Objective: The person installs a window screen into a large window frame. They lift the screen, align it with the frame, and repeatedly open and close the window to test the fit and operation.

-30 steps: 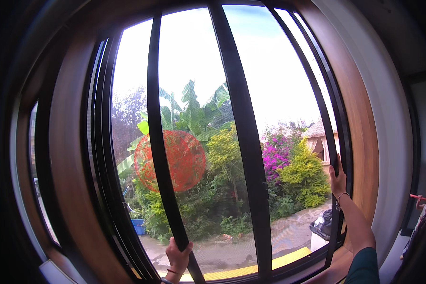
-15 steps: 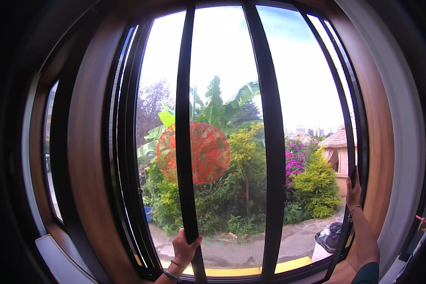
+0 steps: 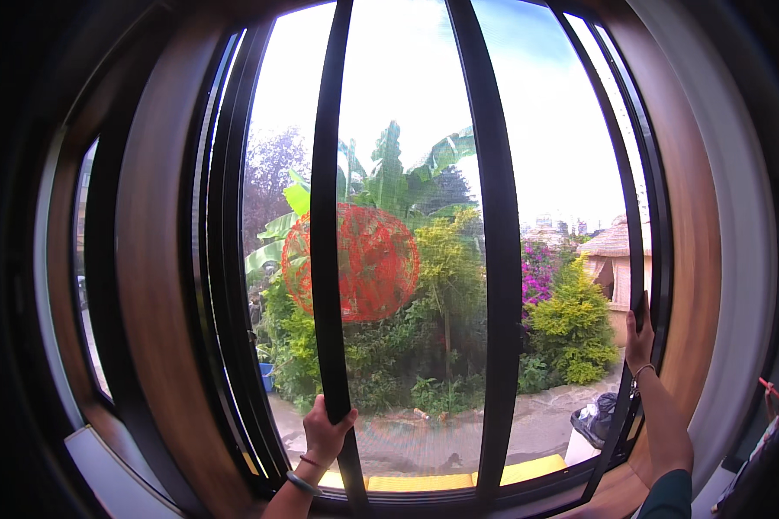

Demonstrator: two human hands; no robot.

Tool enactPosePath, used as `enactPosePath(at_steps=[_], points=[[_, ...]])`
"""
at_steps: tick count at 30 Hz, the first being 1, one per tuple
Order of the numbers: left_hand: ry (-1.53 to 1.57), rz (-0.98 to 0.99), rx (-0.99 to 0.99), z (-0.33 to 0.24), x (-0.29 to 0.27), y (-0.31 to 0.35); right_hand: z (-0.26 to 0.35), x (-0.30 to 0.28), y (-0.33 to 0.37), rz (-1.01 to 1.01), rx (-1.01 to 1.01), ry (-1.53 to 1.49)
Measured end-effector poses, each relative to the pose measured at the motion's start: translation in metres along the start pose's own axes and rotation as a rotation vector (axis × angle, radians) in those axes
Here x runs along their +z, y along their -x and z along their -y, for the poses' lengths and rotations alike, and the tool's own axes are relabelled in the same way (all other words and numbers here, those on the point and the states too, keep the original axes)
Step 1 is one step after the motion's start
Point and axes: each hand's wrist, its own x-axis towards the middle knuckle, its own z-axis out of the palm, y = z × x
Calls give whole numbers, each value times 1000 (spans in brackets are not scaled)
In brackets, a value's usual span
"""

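Gripping the left dark upright (image 3: pixel 326 259) low down, the left hand (image 3: pixel 327 432) presumably uses its narrow width for purchase. The right hand (image 3: pixel 639 342) contacts the right dark upright (image 3: pixel 635 233); finger closure cannot be determined. Both uprights stand inside the window frame (image 3: pixel 660 225).

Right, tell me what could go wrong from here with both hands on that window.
Pinched fingers: the right hand is on the right-hand upright, close beside the outer frame, so a shift there might trap them.
Snagging: the bracelet on that wrist sits near the upright and could catch.
Uneven force: the left hand grips the dark upright bar low down, so a hard pull might make it bind.
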Motion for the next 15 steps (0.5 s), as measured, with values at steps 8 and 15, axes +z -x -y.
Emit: enactPosePath(at_steps=[8,15], points=[[22,58,-40,-6,6,-7,-40,13,-25,-176,-161,86],[-48,17,-36,11,6,-12,-55,31,-17,-99,-103,88]])
